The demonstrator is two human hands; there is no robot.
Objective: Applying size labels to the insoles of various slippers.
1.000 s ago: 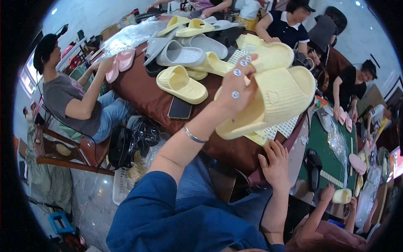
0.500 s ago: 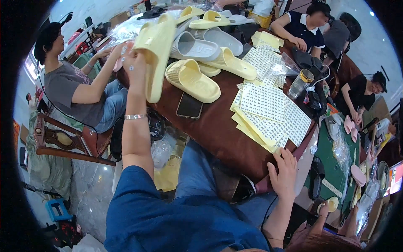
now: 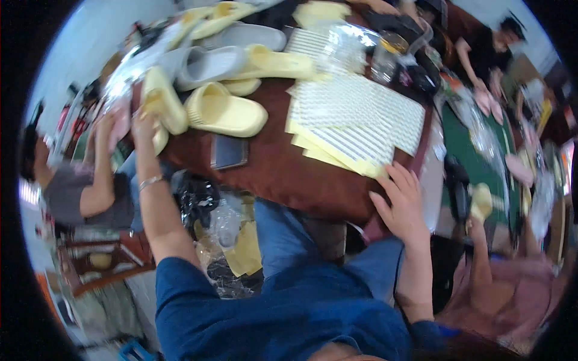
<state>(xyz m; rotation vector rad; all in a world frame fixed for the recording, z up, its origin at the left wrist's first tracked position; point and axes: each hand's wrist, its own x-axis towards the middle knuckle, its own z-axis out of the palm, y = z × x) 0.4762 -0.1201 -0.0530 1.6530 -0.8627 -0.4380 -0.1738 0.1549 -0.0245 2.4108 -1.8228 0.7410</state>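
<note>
At the table's left side, my left hand (image 3: 144, 123) is closed on a pale yellow slide sandal (image 3: 165, 102), blurred by motion. A second yellow piece (image 3: 160, 139), apparently another slide, shows just below it. Beside them on the brown tabletop (image 3: 283, 174) lies a yellow slide (image 3: 226, 111), with a dark phone (image 3: 229, 151) in front of it. My right hand (image 3: 402, 204) rests at the table's near edge, fingers spread and holding nothing. Its fingertips touch or nearly touch the lower corner of the printed sticker sheets (image 3: 343, 144).
Grey slides (image 3: 214, 65) and more yellow slides (image 3: 277, 63) crowd the far left. A glass jar (image 3: 388, 57) stands beyond the sheets. A co-worker at left holds a pink slide (image 3: 118, 123). Other people work around a green table (image 3: 487, 144) at right.
My left hand has moved left and down with the yellow slide, which was held up higher before. The view has shifted. My right hand stays at the table edge.
</note>
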